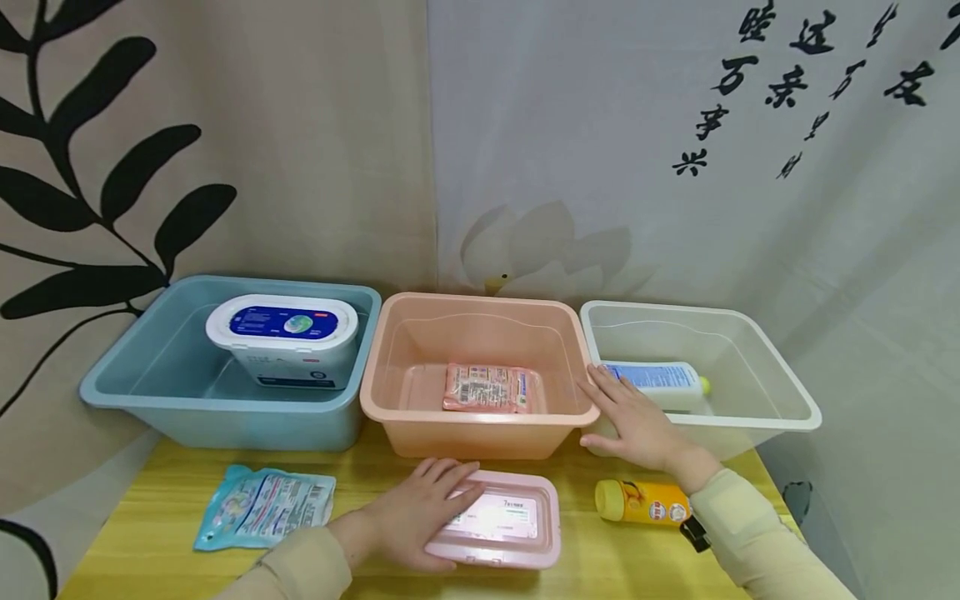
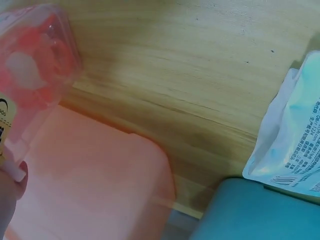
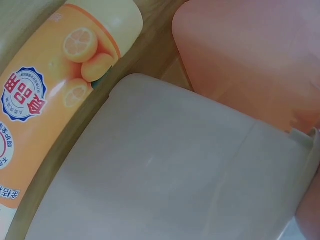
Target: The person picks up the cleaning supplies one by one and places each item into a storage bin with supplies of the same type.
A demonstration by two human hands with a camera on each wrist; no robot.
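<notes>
My left hand (image 1: 412, 517) lies over the left end of a box with a pink lid (image 1: 517, 521), its fingers extended along the lid. In the left wrist view the box (image 2: 37, 60) shows clear sides and red-pink contents. My right hand (image 1: 641, 425) has its fingers spread at the adjoining rims of the peach bin (image 1: 480, 433) and the white bin (image 1: 757, 425). A pink printed packet (image 1: 487, 389) lies in the peach bin. Inside the white bin is a white bottle (image 1: 660, 383) with a blue label and yellow-green cap, partly behind my right hand.
A blue bin (image 1: 225, 421) at left holds a white lidded tub (image 1: 285, 342). On the wooden table (image 1: 367, 579) lie a light-blue pouch (image 1: 266, 508) and a yellow-orange bottle (image 1: 645, 502), the latter partly under my right forearm. A curtain (image 1: 562, 125) hangs behind the bins.
</notes>
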